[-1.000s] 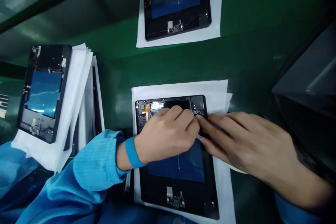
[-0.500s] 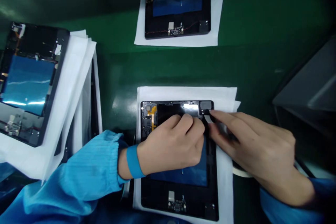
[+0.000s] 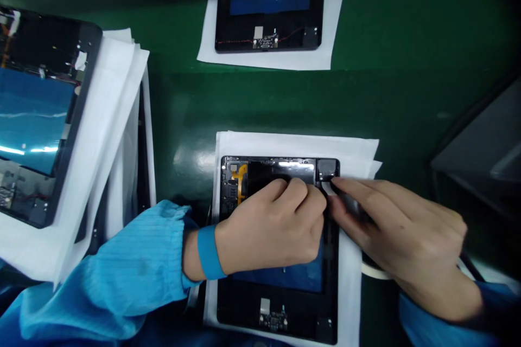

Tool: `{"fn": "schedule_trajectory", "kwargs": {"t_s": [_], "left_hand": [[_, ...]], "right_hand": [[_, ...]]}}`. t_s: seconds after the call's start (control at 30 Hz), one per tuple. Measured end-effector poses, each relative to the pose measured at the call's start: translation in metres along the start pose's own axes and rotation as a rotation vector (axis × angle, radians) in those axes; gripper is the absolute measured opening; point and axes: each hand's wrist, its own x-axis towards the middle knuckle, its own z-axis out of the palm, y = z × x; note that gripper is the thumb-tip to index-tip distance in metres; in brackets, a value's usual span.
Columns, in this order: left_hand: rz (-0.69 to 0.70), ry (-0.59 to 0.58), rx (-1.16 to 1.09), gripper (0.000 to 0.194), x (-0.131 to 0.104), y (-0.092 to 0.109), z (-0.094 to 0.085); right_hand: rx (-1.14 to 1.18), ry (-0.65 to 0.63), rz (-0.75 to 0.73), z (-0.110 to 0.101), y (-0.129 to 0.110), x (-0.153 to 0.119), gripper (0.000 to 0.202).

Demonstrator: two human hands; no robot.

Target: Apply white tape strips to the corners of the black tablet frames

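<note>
An opened tablet (image 3: 298,303) lies in front of me with its inside showing: a blue panel, a yellow-orange flex cable (image 3: 241,180) and a small circuit board (image 3: 273,319). My left hand (image 3: 271,225), with a blue band at the wrist, rests over its upper middle. The fingers are curled closed and point to the right edge; what they pinch, if anything, is hidden. At the tablet's upper right edge, just below a square black part (image 3: 326,167), my right hand (image 3: 402,233) pinches a small pale strip (image 3: 328,188) between thumb and forefinger.
White sheets (image 3: 297,143) lie under the tablet on the green table (image 3: 264,100). Another opened tablet (image 3: 240,32) lies on paper farther back. At the left, opened tablets (image 3: 49,135) are stacked with white sheets between. A pale ring (image 3: 376,272) shows partly under my right hand.
The view has shifted slightly, so the stack at the left and the far tablet sit farther left and higher. Both hands keep the same closed hold at the tablet's upper right edge.
</note>
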Motion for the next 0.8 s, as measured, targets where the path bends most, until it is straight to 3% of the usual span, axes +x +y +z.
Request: {"fn": "schedule_trajectory", "kwargs": {"t_s": [0.5, 0.7, 0.8], "left_hand": [[0.02, -0.026, 0.024, 0.024, 0.002, -0.001, -0.002], [0.016, -0.089, 0.054, 0.028, 0.003, 0.0, -0.003], [0.028, -0.105, 0.094, 0.026, 0.003, 0.001, -0.003]], "right_hand": [[0.087, -0.092, -0.025, -0.004, 0.001, 0.009, 0.004], [-0.17, -0.146, -0.085, -0.009, -0.014, 0.01, 0.013], [-0.25, -0.201, -0.049, -0.012, -0.023, 0.005, 0.032]]}}
